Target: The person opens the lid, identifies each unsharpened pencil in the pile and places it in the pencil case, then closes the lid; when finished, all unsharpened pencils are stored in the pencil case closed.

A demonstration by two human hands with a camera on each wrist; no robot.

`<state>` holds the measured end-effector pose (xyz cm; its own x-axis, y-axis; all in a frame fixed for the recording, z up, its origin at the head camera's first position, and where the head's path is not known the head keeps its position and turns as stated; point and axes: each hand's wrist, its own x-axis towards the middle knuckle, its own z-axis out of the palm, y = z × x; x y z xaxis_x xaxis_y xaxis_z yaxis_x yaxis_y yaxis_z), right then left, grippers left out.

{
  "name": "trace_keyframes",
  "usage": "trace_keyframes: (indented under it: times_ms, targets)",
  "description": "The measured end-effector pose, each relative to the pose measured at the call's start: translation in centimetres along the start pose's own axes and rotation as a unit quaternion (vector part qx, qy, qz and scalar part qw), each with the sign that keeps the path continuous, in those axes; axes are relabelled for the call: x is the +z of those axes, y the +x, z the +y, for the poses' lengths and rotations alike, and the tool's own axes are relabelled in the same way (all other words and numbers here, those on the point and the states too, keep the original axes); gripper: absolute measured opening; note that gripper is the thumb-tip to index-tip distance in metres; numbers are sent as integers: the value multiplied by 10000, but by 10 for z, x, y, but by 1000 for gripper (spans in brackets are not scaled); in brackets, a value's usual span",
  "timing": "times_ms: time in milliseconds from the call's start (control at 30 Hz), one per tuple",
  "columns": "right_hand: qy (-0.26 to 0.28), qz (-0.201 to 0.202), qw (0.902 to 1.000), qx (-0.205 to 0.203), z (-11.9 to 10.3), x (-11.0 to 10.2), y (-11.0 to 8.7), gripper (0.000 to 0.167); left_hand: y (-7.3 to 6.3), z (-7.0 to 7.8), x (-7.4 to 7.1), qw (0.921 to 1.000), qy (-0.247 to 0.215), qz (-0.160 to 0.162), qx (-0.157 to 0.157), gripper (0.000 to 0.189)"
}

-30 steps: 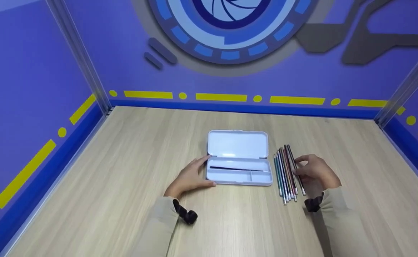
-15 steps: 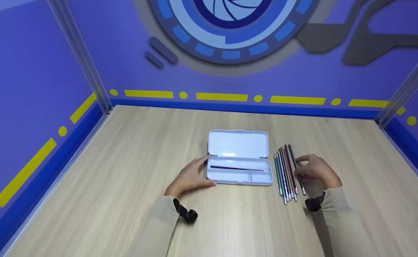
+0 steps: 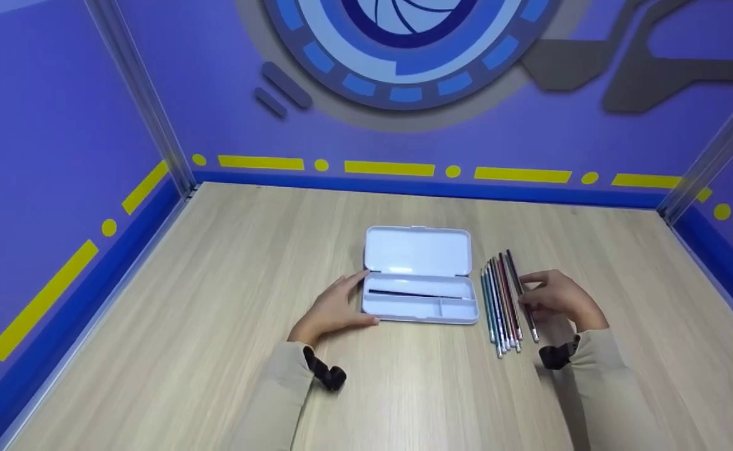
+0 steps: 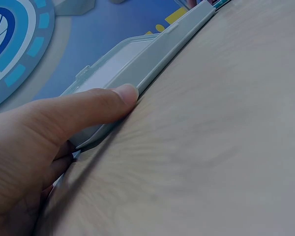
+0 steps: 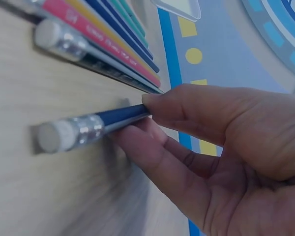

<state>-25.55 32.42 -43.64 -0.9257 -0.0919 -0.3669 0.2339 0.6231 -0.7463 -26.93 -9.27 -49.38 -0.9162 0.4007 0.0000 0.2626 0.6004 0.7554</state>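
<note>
An open white pencil case [image 3: 396, 307] lies on the table, lid [image 3: 418, 252] folded back. One dark pencil [image 3: 413, 294] rests in its long rear compartment. My left hand [image 3: 332, 311] holds the case's left end, thumb against the front side in the left wrist view; its other fingers are partly hidden. To the right of the case, my right hand [image 3: 561, 299] pinches a dark pencil [image 5: 120, 116] between thumb and fingers. The white eraser [image 5: 54, 137] on that pencil points toward me. A row of several pencils [image 3: 501, 307] lies between the case and this hand.
The wooden table [image 3: 247, 250] is bounded by a purple back wall [image 3: 404, 147] and side panels with metal corner posts. Black wrist straps [image 3: 327, 374] sit on both sleeves. Pencils in the row [image 5: 108, 39] are red, yellow, blue, green and black.
My right hand has drawn the dark pencil slightly rightward, widening the gap from the row. The left hand and the case have stayed in place.
</note>
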Motion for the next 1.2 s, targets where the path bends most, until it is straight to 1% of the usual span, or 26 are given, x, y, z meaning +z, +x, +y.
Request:
trace_keyframes:
  times_ms: [300, 567, 767, 867, 1033, 1200]
  targets:
    - [-73, 40, 9999, -140, -1, -1, 0, 63, 0, 0, -1, 10000, 0, -43, -50, 101]
    - [-303, 191, 9989, -304, -11, -4, 0, 59, 1, -1, 0, 10000, 70, -23, 4, 99]
    - [-113, 356, 9983, -445, -24, -4, 0, 52, 1, -1, 0, 9999, 97, -22, -38, 100]
    - [-102, 432, 9976, -541, -33, -2, 0, 48, 1, -1, 0, 9999, 120, -15, -6, 100]
    - [-293, 510, 9957, -718, -50, 4, 3, 41, 1, -1, -1, 9999, 114, -33, -22, 100]
    - [-594, 572, 9913, -1027, -67, 12, 7, 35, 1, -1, -2, 9999, 116, -54, -71, 100]
